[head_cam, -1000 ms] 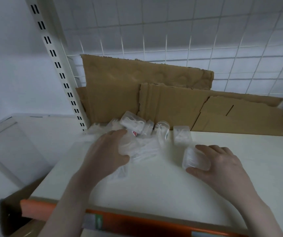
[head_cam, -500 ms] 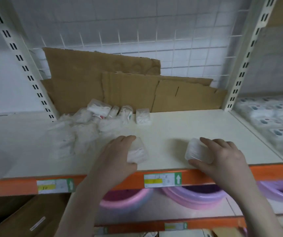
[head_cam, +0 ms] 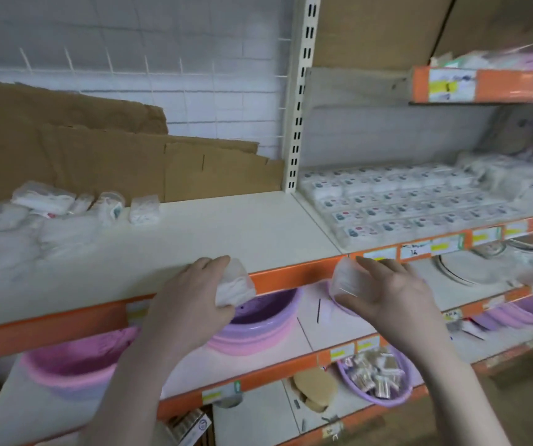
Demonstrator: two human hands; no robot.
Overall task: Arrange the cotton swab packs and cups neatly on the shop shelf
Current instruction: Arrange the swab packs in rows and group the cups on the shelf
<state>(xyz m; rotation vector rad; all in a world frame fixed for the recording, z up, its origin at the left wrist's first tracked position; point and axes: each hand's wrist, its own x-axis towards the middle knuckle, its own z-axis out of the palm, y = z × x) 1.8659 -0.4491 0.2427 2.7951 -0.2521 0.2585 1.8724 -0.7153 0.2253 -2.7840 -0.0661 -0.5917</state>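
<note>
My left hand grips a clear cotton swab pack in front of the orange front edge of the white shelf. My right hand holds a second clear swab pack, off the shelf near where two shelf bays meet. A loose heap of swab packs lies at the shelf's back left, with one small pack standing apart at its right end. On the right bay, packs lie in neat rows.
Brown cardboard sheets lean against the wire grid behind the shelf. A slotted white upright separates the bays. Pink and purple basins sit on the shelf below, a purple basket of small items lower still.
Both hands have drawn back off the shelf to the right, each carrying its swab pack, and the view has swung right to show the neighbouring bay.
</note>
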